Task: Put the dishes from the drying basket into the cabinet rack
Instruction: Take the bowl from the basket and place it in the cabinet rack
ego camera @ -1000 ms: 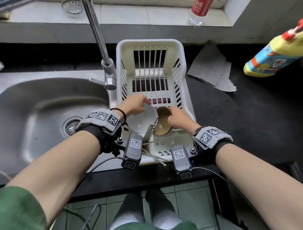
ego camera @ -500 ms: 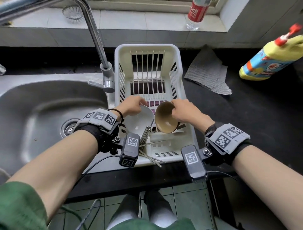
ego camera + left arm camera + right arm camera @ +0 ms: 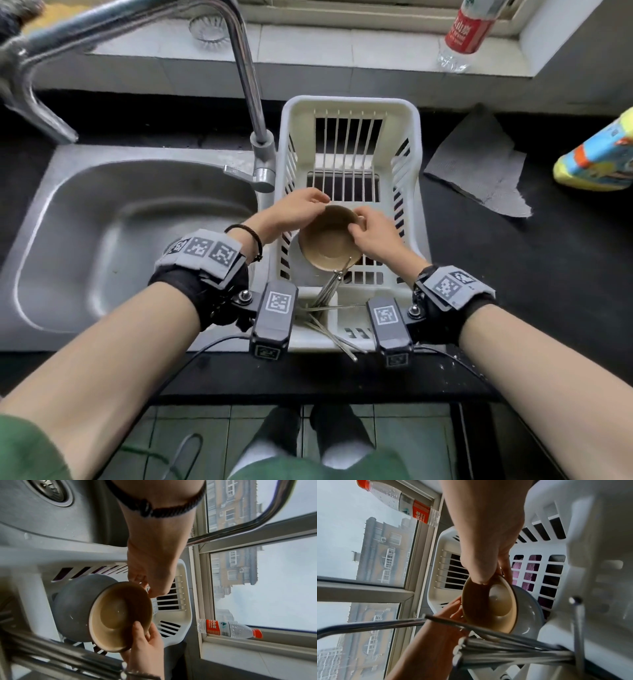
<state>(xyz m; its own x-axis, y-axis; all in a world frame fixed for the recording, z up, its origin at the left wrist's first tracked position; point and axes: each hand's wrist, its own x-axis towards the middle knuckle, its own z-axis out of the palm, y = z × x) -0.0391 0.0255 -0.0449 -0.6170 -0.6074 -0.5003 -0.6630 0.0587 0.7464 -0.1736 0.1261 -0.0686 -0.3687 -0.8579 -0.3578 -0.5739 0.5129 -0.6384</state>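
Wide steel sink [image 3: 102,240] on the left, its tall faucet [image 3: 246,85] arching overhead, and right beside it sits the white drying basket [image 3: 349,109] on the dark counter [image 3: 531,267]. A grey cloth [image 3: 479,174] lies to the basket's right, a yellow detergent bottle [image 3: 596,161] at the far edge, a red-labelled water bottle [image 3: 467,27] up on the sill.

Into the basket now: a brown bowl [image 3: 329,240] sits nested inside a grey bowl [image 3: 75,605], both tipped on their sides over the basket's near half. The left hand [image 3: 294,212] pinches the rim on its side, fingers curled over the far edge. The right hand [image 3: 373,236] grips the opposite rim, thumb inside the brown bowl, fingers wrapped behind. Whether the left fingers catch the grey rim too is hard to say from these angles.

Smallest of all, a bundle of metal chopsticks [image 3: 329,287] leans in the cutlery compartment at the basket's near end, just below the bowls, a few splayed over the front edge.
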